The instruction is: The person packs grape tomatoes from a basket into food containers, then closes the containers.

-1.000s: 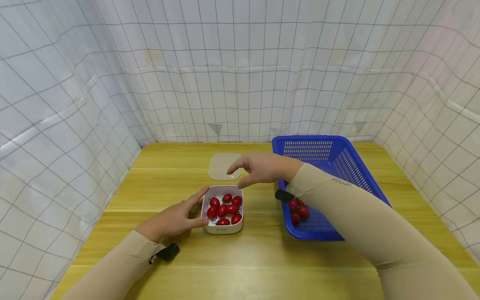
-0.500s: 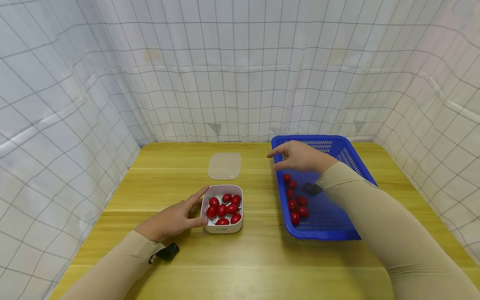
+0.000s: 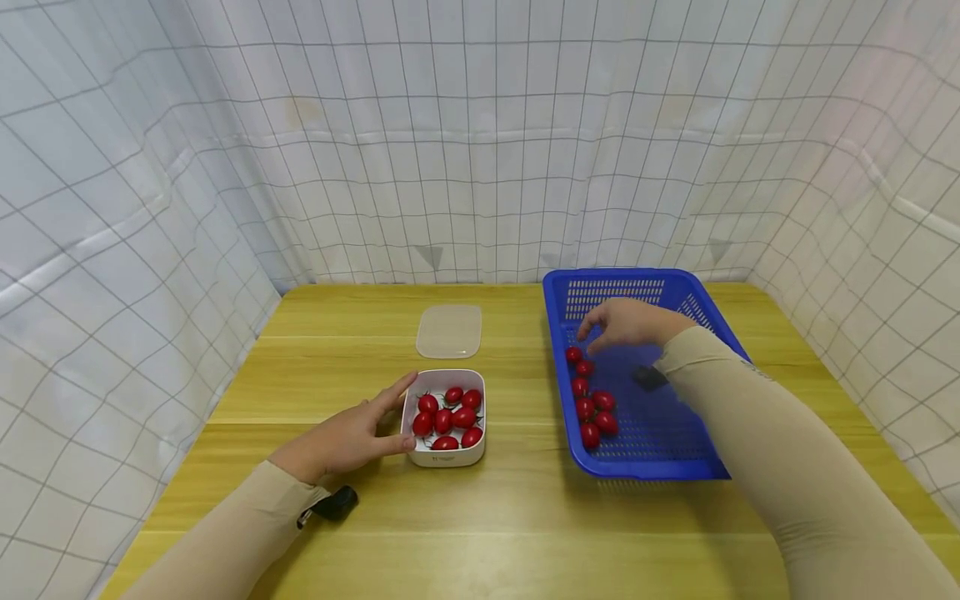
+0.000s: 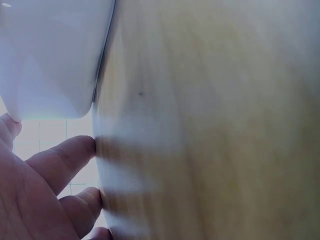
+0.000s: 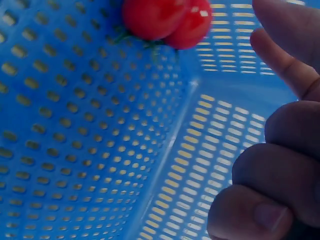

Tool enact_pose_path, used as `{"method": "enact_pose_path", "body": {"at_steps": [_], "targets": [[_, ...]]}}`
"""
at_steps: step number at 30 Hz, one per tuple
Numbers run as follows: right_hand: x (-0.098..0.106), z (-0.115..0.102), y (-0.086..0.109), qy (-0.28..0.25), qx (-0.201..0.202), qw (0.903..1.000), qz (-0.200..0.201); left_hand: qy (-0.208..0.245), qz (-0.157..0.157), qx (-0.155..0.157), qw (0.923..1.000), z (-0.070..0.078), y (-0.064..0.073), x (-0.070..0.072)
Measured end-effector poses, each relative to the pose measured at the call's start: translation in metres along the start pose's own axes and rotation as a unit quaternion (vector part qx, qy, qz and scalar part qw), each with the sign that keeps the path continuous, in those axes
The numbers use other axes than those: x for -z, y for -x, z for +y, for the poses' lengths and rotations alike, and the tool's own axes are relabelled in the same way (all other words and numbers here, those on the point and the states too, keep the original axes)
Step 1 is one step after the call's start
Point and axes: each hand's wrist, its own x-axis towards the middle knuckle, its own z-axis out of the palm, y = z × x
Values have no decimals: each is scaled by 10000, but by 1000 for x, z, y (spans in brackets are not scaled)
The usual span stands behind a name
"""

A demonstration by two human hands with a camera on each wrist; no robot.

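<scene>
A small white square container (image 3: 448, 459) stands left of the middle of the table, with several red cherry tomatoes (image 3: 443, 421) inside. Along its left side rests my left hand (image 3: 341, 442), thumb at the near corner and index finger at the far one, the fingers fairly straight. My right hand (image 3: 633, 322) hangs inside the blue basket (image 3: 652, 469), above the far end of a row of cherry tomatoes (image 3: 585, 409). In the right wrist view, thumb and index finger are apart with nothing between them, close to two tomatoes (image 5: 155, 15); the other fingers bend inward.
A flat translucent lid (image 3: 449, 332) lies on the wooden table (image 3: 465, 542) behind the container. The basket's raised perforated walls surround the right hand. White gridded curtains (image 3: 495, 167) enclose the table at the back and sides.
My right hand has moved right, away from above the container, then down into the blue basket by the tomatoes. The left hand and container have stayed in place.
</scene>
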Motion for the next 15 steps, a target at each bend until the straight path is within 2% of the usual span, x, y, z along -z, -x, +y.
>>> {"method": "enact_pose_path", "body": {"at_steps": [5, 15], "targets": [[-6, 4, 0, 93, 66, 9992, -390, -7, -2, 29, 10000, 0, 0, 0], [-19, 18, -7, 392, 205, 9977, -507, -10, 6, 41, 10000, 0, -1, -1]]}}
